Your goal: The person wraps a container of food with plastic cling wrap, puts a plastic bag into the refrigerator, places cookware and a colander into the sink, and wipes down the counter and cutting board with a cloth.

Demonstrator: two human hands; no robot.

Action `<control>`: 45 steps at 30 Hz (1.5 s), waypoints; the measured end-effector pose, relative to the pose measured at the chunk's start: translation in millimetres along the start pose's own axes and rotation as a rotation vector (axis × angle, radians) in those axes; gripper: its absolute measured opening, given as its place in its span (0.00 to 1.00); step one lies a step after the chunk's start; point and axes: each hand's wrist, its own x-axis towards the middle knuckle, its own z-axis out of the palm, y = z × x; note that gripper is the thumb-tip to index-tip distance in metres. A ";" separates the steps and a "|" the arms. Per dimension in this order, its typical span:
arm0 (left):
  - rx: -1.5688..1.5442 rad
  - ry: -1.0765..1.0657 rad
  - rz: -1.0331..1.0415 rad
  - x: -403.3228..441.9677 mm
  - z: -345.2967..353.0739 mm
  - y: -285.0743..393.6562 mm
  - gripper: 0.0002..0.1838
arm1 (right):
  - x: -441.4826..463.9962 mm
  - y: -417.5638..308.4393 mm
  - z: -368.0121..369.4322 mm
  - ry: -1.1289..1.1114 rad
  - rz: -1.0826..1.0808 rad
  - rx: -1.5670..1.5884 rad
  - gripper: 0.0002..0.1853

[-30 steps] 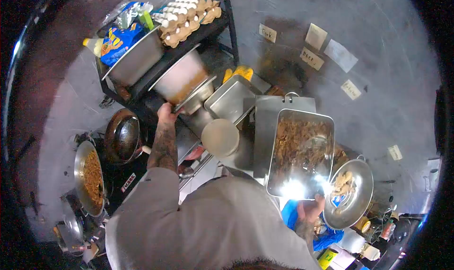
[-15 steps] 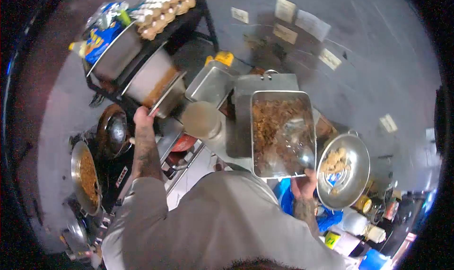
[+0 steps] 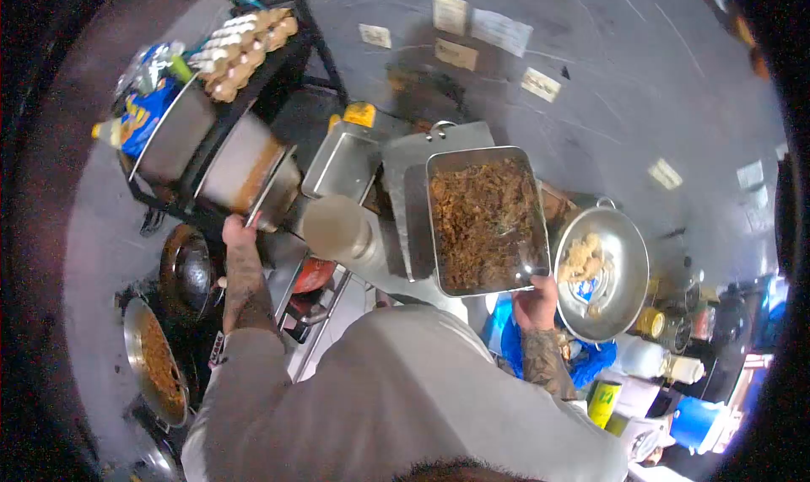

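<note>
A rectangular steel tray (image 3: 530,157) full of shredded brown food is at the centre right. My right hand (image 3: 536,305) is closed on its near right corner. On the left, my left hand (image 3: 240,231) has its fingers closed at the rim of a steel bowl (image 3: 278,197) on the lower shelf. Against that bowl leans a large pot (image 3: 234,166) with brown residue inside. A round pale container (image 3: 336,229) stands between my hands, and an empty steel tray (image 3: 342,161) lies behind it.
A black shelf (image 3: 316,48) holds egg trays (image 3: 245,48) and a deep pan (image 3: 175,136). Two woks (image 3: 187,271) (image 3: 154,362) are at the left. A steel bowl (image 3: 620,254) with pale food sits at the right, near a blue bag (image 3: 591,362) and several jars. Paper labels (image 3: 456,53) hang on the wall.
The view has turned, so most things appear farther left. The food tray looks more level, and the bright glare on it has shrunk. Both hands keep their places on tray and bowl.
</note>
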 end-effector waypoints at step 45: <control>-2.092 -0.759 -1.166 14.5 -20.7 -2.2 0.24 | 496.8 333.4 284.7 -1.325 -0.096 -2.396 0.21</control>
